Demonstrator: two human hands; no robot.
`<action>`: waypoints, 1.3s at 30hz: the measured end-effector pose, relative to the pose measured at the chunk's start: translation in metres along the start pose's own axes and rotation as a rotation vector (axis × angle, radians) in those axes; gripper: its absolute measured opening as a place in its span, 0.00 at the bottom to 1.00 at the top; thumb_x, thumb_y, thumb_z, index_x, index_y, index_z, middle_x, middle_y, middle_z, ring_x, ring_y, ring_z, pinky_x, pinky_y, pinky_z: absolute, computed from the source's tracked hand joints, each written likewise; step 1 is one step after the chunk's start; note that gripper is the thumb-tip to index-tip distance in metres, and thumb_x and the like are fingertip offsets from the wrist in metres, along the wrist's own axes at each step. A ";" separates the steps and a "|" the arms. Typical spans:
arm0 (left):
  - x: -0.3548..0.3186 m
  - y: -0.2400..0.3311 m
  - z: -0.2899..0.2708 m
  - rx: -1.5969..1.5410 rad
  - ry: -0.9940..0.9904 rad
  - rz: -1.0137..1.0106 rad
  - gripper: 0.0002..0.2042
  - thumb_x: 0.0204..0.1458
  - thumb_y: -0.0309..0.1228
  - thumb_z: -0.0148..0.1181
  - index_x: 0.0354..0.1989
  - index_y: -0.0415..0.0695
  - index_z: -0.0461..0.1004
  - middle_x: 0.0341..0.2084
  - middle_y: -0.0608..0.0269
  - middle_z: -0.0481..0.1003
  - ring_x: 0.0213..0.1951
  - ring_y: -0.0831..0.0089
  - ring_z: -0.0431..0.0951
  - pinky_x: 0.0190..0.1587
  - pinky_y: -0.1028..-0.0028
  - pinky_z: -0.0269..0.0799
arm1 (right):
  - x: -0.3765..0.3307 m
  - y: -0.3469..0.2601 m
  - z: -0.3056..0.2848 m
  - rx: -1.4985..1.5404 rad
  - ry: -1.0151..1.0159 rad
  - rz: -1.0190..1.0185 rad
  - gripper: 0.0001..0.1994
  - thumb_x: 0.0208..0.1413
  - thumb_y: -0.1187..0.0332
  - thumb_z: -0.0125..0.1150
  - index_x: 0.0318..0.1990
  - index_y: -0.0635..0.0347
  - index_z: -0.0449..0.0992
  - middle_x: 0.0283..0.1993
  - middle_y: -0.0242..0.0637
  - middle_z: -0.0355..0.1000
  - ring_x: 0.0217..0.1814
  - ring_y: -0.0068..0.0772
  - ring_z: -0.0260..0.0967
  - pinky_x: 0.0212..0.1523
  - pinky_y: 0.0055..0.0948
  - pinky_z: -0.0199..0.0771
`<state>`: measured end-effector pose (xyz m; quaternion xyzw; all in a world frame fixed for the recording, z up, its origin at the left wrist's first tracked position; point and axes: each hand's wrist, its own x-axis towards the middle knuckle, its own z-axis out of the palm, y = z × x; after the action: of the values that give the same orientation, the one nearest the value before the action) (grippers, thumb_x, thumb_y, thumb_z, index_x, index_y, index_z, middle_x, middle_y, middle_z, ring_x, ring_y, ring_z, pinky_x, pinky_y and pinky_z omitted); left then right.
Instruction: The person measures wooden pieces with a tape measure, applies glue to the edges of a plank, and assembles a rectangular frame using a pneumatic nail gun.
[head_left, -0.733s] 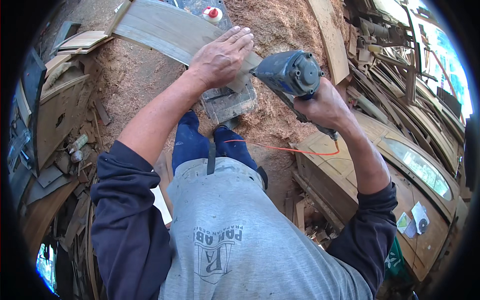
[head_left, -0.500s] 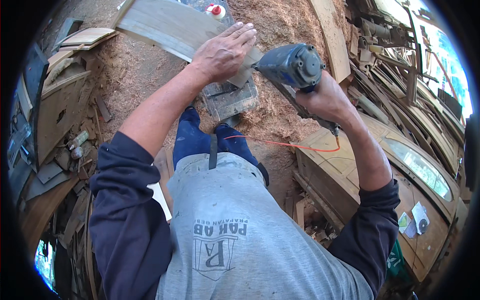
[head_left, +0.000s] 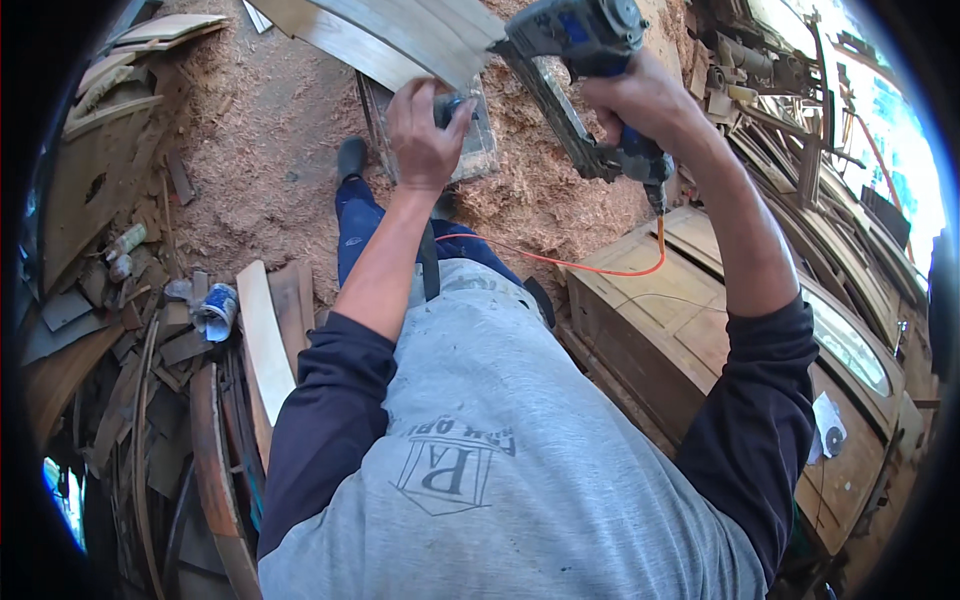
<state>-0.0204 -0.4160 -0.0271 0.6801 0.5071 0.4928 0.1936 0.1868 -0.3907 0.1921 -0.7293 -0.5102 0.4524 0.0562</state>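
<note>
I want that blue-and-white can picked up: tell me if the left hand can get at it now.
Probably not as things stand: the left hand is up at the curved wooden board, while the can lies low among wood scraps.

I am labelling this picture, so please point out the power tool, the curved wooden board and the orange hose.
power tool (head_left: 585, 35), head view, on its blue-grey body.
curved wooden board (head_left: 400, 35), head view, on its pale broad face.
orange hose (head_left: 600, 270), head view, on its low bend.

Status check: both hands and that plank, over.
Right hand gripping blue-grey pneumatic nail gun. Left hand at edge of curved pale wooden plank. Orange air hose trailing across lap.
</note>
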 end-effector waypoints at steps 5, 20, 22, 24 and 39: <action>-0.008 -0.008 0.023 -0.015 0.169 0.031 0.12 0.54 0.34 0.68 0.38 0.38 0.76 0.33 0.54 0.78 0.36 0.55 0.79 0.39 0.63 0.76 | -0.001 0.000 0.003 0.002 0.003 -0.029 0.09 0.49 0.69 0.60 0.20 0.61 0.72 0.16 0.30 0.69 0.17 0.21 0.70 0.24 0.25 0.72; -0.007 0.006 0.033 0.057 0.184 -0.024 0.13 0.57 0.31 0.63 0.44 0.35 0.70 0.34 0.50 0.75 0.35 0.50 0.78 0.37 0.58 0.76 | -0.007 -0.013 -0.002 -0.129 0.077 -0.110 0.11 0.48 0.66 0.64 0.36 0.61 0.74 0.28 0.33 0.69 0.31 0.27 0.67 0.33 0.32 0.69; -0.006 0.008 0.032 0.062 0.181 -0.024 0.13 0.57 0.31 0.62 0.44 0.35 0.70 0.34 0.49 0.74 0.35 0.50 0.78 0.37 0.58 0.76 | -0.012 -0.017 -0.004 -0.119 0.028 -0.112 0.12 0.48 0.66 0.63 0.37 0.62 0.75 0.27 0.33 0.69 0.29 0.26 0.65 0.32 0.32 0.67; -0.007 0.012 0.031 0.037 0.164 -0.067 0.12 0.57 0.29 0.62 0.43 0.35 0.71 0.35 0.48 0.75 0.37 0.48 0.78 0.40 0.57 0.75 | -0.007 -0.015 -0.005 -0.151 0.010 -0.033 0.16 0.47 0.65 0.65 0.43 0.62 0.75 0.35 0.39 0.72 0.38 0.32 0.69 0.41 0.35 0.70; -0.004 0.022 0.026 -0.059 0.183 -0.175 0.16 0.57 0.31 0.63 0.51 0.38 0.73 0.34 0.51 0.77 0.38 0.54 0.80 0.39 0.60 0.76 | -0.002 0.009 0.002 -0.033 -0.010 -0.063 0.09 0.49 0.69 0.59 0.21 0.63 0.72 0.17 0.33 0.70 0.17 0.24 0.70 0.24 0.27 0.73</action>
<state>0.0135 -0.4228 -0.0239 0.5796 0.5652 0.5487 0.2088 0.1913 -0.3973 0.1870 -0.7112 -0.5408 0.4457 0.0557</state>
